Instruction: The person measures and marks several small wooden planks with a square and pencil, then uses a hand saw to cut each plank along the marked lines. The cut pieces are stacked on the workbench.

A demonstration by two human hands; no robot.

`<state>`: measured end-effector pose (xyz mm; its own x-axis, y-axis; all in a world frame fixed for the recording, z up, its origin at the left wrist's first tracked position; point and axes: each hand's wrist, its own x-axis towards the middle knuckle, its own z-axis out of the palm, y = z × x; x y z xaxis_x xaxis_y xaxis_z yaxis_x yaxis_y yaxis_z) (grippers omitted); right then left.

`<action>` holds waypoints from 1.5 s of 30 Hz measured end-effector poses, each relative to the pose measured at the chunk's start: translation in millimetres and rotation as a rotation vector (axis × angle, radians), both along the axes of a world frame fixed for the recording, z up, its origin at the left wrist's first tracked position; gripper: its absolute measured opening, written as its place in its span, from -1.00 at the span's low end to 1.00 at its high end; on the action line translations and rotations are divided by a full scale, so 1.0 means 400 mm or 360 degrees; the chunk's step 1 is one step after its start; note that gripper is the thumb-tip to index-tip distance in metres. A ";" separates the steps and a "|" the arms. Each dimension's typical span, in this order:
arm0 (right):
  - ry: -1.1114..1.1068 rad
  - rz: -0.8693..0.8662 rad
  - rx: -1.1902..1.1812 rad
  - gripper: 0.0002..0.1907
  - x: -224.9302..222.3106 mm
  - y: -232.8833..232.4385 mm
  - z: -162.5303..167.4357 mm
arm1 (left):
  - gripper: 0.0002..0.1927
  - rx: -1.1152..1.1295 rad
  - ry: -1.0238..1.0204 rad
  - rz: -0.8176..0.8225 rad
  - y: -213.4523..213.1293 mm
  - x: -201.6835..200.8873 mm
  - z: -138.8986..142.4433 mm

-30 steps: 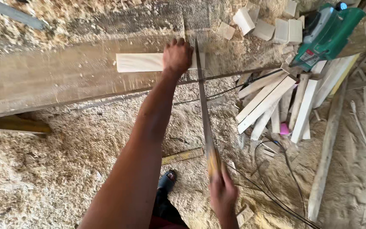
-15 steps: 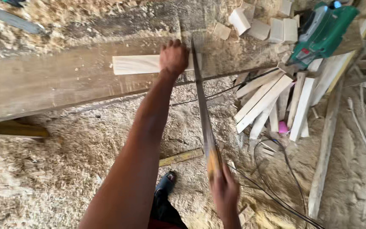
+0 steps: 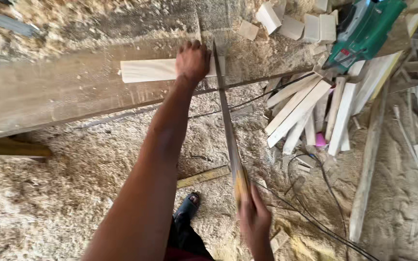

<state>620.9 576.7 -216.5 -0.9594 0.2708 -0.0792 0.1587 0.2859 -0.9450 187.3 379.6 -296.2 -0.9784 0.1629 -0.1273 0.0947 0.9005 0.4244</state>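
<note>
My left hand (image 3: 192,62) presses down on a pale wooden strip (image 3: 151,70) that lies along a long brown plank (image 3: 64,94). My right hand (image 3: 253,220) grips the yellowish handle of a hand saw (image 3: 226,118). The saw's thin blade runs from that handle up to the strip's right end, just right of my left hand, and sits across the strip there. My left forearm stretches from the bottom of the view up to the plank.
Sawdust and shavings cover the floor. A heap of pale cut strips (image 3: 310,113) lies to the right, small offcut blocks (image 3: 291,24) at the top. A green power tool (image 3: 368,31) rests upper right, its dark cable (image 3: 315,212) trailing down. My sandalled foot (image 3: 187,208) is below.
The saw and my right hand have shifted slightly along the cut; the view has drifted a little. My left hand stays pressed on the strip.
</note>
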 end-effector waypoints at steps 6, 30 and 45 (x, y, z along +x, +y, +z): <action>-0.0158 0.0160 -0.0073 -0.64 -0.410 -0.089 -0.058 | -0.57 -0.0107 0.0155 -0.0062 0.018 0.003 -0.060; 0.0145 0.0169 0.0332 -0.60 -0.078 -0.032 0.002 | -0.71 -0.0018 0.0187 -0.0009 0.001 0.013 -0.013; 0.0020 0.0255 0.0468 -0.49 -0.083 -0.020 -0.019 | -0.65 -0.0074 0.0129 -0.0026 0.005 0.015 -0.002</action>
